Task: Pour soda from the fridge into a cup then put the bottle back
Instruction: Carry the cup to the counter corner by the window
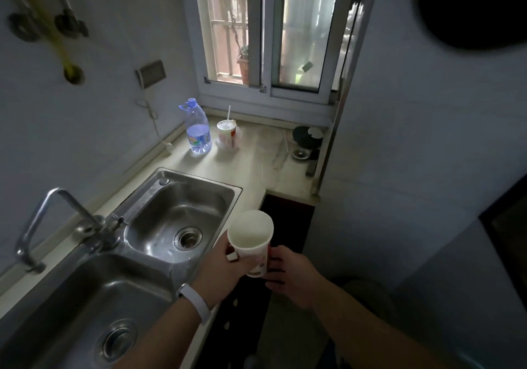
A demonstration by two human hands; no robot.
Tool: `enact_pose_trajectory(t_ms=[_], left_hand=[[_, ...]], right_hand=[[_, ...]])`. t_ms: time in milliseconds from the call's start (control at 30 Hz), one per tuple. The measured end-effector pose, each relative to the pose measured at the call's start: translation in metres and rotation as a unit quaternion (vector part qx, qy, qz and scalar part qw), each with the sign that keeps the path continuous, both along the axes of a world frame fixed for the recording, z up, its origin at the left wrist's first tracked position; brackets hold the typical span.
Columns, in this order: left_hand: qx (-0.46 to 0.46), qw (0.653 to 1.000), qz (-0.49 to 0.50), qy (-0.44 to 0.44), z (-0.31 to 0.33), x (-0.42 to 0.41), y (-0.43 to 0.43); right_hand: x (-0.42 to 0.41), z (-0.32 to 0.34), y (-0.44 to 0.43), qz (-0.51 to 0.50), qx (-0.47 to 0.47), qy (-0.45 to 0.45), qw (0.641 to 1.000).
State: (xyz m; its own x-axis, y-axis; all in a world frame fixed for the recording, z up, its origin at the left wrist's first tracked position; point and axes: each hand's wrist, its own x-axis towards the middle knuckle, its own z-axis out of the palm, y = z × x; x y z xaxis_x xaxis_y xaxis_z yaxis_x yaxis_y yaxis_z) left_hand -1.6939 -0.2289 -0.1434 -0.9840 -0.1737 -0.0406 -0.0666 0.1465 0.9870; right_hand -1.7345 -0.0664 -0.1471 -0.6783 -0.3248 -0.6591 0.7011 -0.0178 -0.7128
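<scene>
While hands (256, 271) hold cup (251, 240), past sink (199, 180) edge

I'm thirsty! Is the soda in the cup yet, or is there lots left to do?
Not yet. Done: a cup has been picked up. In hand: the left hand grips it, the right hand touches its side; it looks empty. Left: no soda bottle or fridge is in view, so fetching, pouring and returning the bottle all remain.

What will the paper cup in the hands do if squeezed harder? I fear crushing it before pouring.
The paper cup looks thin-walled and empty, so it would probably buckle easily. It is likely very light and tip-prone once set down. The left hand grips it; the right hand steadies it.
</scene>
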Motion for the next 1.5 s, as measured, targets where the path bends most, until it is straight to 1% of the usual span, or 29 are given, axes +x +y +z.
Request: enact_pose_trajectory(t_ms=[167,333,533,733,800,933,1067,1300,1500], left_hand=[[0.046,0.999,0.004,-0.002,-0.011,-0.059,-0.017],[0.087,0.996,0.018,-0.012,-0.017,-0.104,-0.038],[0.083,0.995,0.056,0.003,0.000,-0.151,-0.072],[0.098,0.991,0.087,0.007,0.016,-0.183,-0.097],[0.097,0.990,0.100,-0.002,0.010,-0.193,-0.103],[0.108,0.986,0.126,-0.017,-0.003,-0.218,-0.112],[0.106,0.979,0.172,-0.038,-0.014,-0.249,-0.120],[0.100,0.974,0.191,-0.069,-0.035,-0.328,-0.135],[0.086,0.963,0.242,-0.085,-0.064,-0.390,-0.146]], right_hand=[[-0.064,-0.011,-0.022,0.003,0.028,-0.025,0.999],[-0.115,-0.004,-0.045,0.016,0.059,-0.012,0.998],[-0.171,0.010,-0.080,0.053,0.053,0.017,0.997],[-0.216,0.005,-0.112,0.076,0.013,0.026,0.997],[-0.229,-0.002,-0.122,0.080,0.006,0.013,0.997],[-0.260,-0.023,-0.137,0.101,0.024,0.008,0.995],[-0.299,-0.037,-0.154,0.123,0.017,-0.027,0.992],[-0.384,-0.058,-0.173,0.134,0.014,-0.054,0.989],[-0.452,-0.074,-0.195,0.141,0.015,-0.057,0.988]])
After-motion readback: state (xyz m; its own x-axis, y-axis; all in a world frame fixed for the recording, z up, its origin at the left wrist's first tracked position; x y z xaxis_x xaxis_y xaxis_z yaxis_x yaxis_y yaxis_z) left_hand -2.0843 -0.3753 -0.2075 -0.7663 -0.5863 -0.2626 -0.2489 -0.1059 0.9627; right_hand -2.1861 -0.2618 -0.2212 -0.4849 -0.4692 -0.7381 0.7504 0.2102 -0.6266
